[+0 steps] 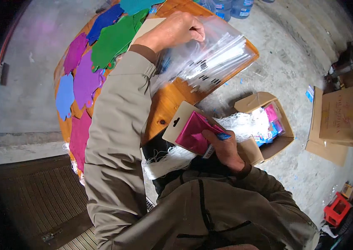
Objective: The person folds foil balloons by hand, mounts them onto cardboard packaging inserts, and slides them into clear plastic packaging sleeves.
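Observation:
My left hand (178, 30) reaches over a pile of clear plastic sleeves (216, 56) at the top of the wooden table (170, 100). Its thumb and fingertip are pressed together at the edge of the plastic; whatever lies between them is too small to tell. In front of my body, my right hand (224, 151) grips a beige card with a folded magenta cloth (195, 132) on it. A small blue label shows by the thumb, and the card has a hanging slot at its left end.
Coloured cloth pieces, among them a green one (116, 41), cover the table's left side. White threads (247, 123) trail into an open cardboard box (282, 135) holding packets. Farther right are another carton (339, 116) and a red crate (337, 209). Water bottles (241, 8) stand at the top.

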Demonstrator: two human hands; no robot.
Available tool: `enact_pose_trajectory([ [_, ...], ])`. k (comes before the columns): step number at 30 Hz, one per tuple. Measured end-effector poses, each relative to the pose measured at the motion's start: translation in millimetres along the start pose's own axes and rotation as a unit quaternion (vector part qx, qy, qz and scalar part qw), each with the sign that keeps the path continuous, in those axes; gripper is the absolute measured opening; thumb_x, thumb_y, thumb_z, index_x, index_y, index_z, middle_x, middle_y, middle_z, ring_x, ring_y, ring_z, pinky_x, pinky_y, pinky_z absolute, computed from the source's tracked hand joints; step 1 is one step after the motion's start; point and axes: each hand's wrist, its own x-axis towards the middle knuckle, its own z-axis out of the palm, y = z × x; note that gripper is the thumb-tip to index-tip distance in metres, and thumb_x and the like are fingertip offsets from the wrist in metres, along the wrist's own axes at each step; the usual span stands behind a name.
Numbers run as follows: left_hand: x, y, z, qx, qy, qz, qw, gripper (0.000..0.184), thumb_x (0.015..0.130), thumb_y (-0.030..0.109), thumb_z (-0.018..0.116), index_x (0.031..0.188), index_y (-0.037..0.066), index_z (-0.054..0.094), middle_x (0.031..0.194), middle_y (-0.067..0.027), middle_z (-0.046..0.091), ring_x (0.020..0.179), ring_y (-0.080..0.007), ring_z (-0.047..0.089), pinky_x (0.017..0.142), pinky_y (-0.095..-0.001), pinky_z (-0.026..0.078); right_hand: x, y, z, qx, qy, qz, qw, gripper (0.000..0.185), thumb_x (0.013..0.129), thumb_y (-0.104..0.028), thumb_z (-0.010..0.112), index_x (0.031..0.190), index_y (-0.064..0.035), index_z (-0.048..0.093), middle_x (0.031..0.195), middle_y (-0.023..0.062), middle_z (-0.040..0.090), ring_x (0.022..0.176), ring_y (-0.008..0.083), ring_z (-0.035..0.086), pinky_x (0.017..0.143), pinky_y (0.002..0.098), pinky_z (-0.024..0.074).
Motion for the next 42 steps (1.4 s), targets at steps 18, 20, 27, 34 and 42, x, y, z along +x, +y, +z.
enact_pose_trajectory([
  [18, -18.6, 26.1, -39.5, -0.023, 0.039, -0.018, 0.999, 0.016, 0.089, 0.015, 0.076, 0.092, 0.000, 0.075, 0.079, -0.0065, 0.073, 0.077, -0.0136, 0.070, 0.073, -0.0295, 0.055, -5.9, -4.7, 6.5, -0.035, 0.009, 0.017, 0.999, 0.030, 0.099, -0.020, 0.072, 0.124, -0.0032, 0.072, 0.089, -0.0049, 0.068, 0.079, 0.0055, 0.052, 0.068, 0.0262, 0.0459],
  [20, -18.5, 26.0, -34.7, -0.017, 0.038, -0.024, 0.999, 0.017, 0.091, 0.016, 0.074, 0.092, -0.001, 0.074, 0.076, -0.0081, 0.073, 0.073, -0.0143, 0.070, 0.071, -0.0301, 0.055, -6.0, 5.3, 0.5, -0.064, 0.004, 0.044, 0.997, 0.032, 0.099, -0.020, 0.072, 0.126, -0.0040, 0.072, 0.091, -0.0045, 0.069, 0.081, 0.0055, 0.053, 0.070, 0.0258, 0.0469],
  [27, -15.9, 30.5, -38.6, 0.007, 0.023, -0.020, 1.000, 0.021, 0.099, 0.018, 0.065, 0.099, -0.002, 0.071, 0.075, -0.0099, 0.070, 0.070, -0.0150, 0.070, 0.066, -0.0306, 0.055, -7.4, -0.1, 6.4, -0.027, -0.004, 0.019, 0.999, 0.031, 0.099, -0.019, 0.071, 0.126, -0.0034, 0.071, 0.092, -0.0041, 0.069, 0.082, 0.0055, 0.053, 0.071, 0.0256, 0.0474],
  [34, -6.7, 49.2, -53.9, 0.003, 0.092, 0.055, 0.994, 0.020, 0.086, 0.011, 0.061, 0.094, -0.004, 0.072, 0.081, -0.0221, 0.070, 0.072, -0.0295, 0.070, 0.067, -0.0403, 0.055, -8.4, 2.3, 3.1, -0.052, -0.017, 0.019, 0.998, 0.032, 0.099, -0.017, 0.071, 0.128, -0.0027, 0.070, 0.096, -0.0034, 0.071, 0.084, 0.0054, 0.054, 0.073, 0.0249, 0.0479],
  [42, 1.4, 65.3, -59.0, 0.083, 0.190, 0.133, 0.969, 0.018, 0.089, 0.015, 0.064, 0.091, -0.002, 0.071, 0.083, -0.0193, 0.070, 0.073, -0.0337, 0.069, 0.068, -0.0426, 0.055, -12.4, -6.4, 8.2, -0.043, -0.013, -0.010, 0.999, 0.035, 0.100, -0.013, 0.069, 0.133, -0.0017, 0.067, 0.097, -0.0028, 0.070, 0.085, 0.0056, 0.054, 0.073, 0.0247, 0.0480],
])
